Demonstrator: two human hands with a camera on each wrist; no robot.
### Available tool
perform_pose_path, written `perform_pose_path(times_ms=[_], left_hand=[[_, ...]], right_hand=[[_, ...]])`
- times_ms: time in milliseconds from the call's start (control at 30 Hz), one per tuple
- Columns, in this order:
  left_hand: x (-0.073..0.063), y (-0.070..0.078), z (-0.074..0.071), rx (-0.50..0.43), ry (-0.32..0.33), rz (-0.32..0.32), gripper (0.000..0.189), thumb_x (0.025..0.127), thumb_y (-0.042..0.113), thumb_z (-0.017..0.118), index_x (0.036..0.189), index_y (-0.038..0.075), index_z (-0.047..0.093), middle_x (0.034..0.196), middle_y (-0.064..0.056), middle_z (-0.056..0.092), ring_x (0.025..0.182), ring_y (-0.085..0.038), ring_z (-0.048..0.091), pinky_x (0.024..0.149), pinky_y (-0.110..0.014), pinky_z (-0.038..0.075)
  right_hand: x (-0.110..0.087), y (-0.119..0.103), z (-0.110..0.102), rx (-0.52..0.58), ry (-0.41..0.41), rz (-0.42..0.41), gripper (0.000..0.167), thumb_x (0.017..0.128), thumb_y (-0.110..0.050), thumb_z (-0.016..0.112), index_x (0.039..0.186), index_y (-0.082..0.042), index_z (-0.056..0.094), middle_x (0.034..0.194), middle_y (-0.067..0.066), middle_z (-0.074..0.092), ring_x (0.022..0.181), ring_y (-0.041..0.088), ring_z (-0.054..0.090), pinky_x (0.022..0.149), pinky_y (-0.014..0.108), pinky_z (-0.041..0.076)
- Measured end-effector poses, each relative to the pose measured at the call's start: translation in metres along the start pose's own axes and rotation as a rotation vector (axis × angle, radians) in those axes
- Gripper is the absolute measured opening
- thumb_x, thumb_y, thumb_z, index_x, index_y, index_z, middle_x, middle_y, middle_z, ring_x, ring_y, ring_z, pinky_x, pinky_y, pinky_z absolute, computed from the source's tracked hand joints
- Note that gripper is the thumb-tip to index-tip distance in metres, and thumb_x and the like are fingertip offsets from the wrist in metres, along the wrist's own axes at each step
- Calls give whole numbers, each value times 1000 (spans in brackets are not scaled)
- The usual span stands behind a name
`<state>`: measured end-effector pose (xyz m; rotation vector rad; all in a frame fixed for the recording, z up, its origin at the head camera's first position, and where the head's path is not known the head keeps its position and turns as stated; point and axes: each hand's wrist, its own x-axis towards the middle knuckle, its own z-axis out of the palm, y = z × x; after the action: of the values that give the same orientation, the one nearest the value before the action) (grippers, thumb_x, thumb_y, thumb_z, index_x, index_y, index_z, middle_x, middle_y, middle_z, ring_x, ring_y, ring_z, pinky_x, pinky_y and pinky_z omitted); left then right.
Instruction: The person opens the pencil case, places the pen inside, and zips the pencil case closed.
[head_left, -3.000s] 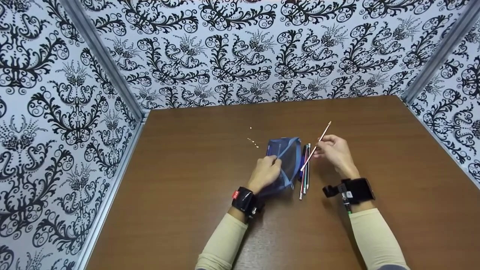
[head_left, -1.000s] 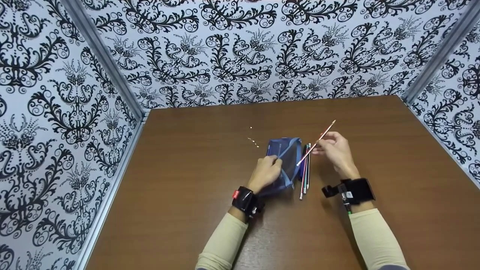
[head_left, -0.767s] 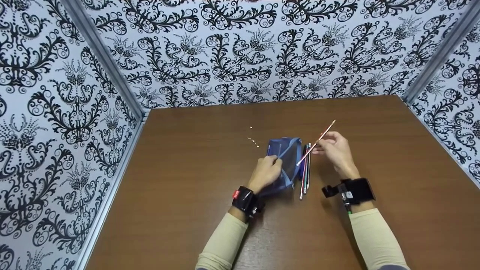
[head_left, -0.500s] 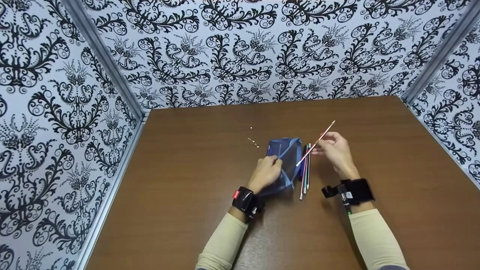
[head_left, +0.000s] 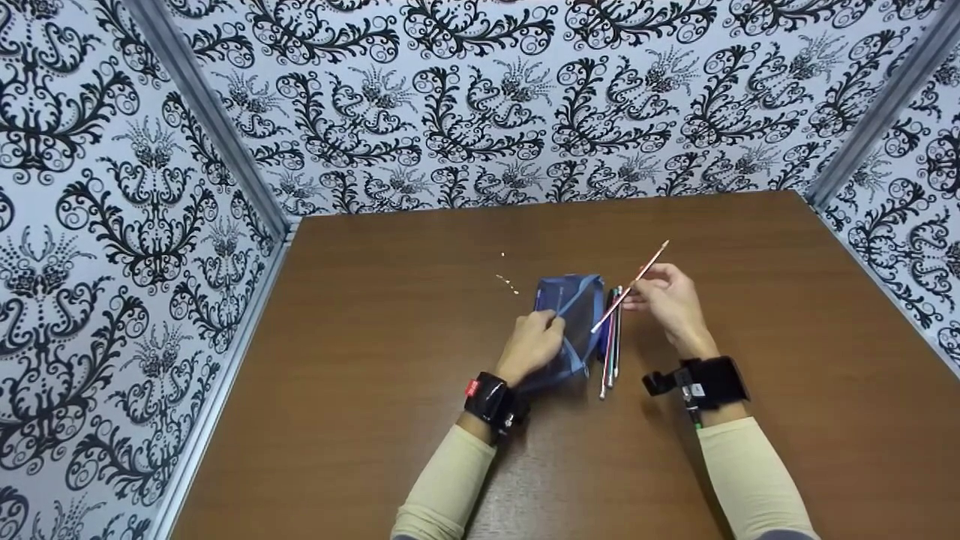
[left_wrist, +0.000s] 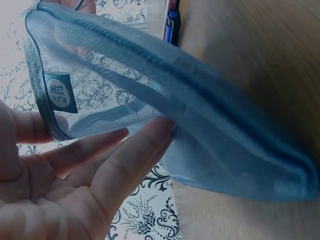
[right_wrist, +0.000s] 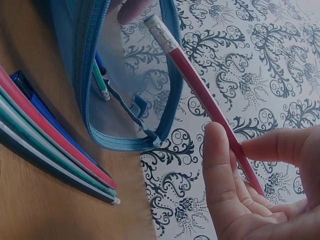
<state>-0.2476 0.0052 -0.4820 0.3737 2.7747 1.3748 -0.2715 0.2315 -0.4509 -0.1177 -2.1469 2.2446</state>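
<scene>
My left hand grips a blue mesh zip pouch by its side. In the left wrist view the thumb and fingers pinch the mesh near a small sewn label. The pouch's zipped mouth gapes to the right. My right hand pinches a red-and-white striped pencil between thumb and fingers. Its eraser end points at the pouch's mouth and overlaps the rim in the right wrist view. Inside the pouch a green pencil and something blue show through the opening.
Several striped pencils and a blue pen lie side by side on the brown table, just right of the pouch. Small pale specks lie behind it. Patterned walls enclose the table at the back and sides.
Since three seconds ago, my right hand has shifted slightly away from me and the pencil's eraser end has moved left, over the pouch's edge. My left hand and the pouch have stayed put.
</scene>
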Motion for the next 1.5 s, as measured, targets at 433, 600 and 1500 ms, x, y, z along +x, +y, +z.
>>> perform_pose_path(times_ms=[433,600,1500], left_hand=[[0,-1,1,4,2,8,27,98,21,46,75,12,58,72,-2,56,71,-16,56,62,-29,45],[1,-1,1,6,4,16,27,97,20,45,75,12,58,71,-2,56,69,-16,56,61,-29,44],[0,0,-1,4,-3,21,26,97,19,45,75,12,56,68,1,51,67,-14,53,60,-27,42]], right_hand=[[1,5,3,-56,-8,23,29,94,4,52,120,4,40,92,13,68,68,14,68,73,31,58],[2,7,4,-49,-28,21,28,94,5,51,119,4,40,87,6,70,68,14,69,74,32,58],[2,12,10,-103,-85,68,28,95,4,52,119,5,39,85,10,67,65,16,70,75,36,58]])
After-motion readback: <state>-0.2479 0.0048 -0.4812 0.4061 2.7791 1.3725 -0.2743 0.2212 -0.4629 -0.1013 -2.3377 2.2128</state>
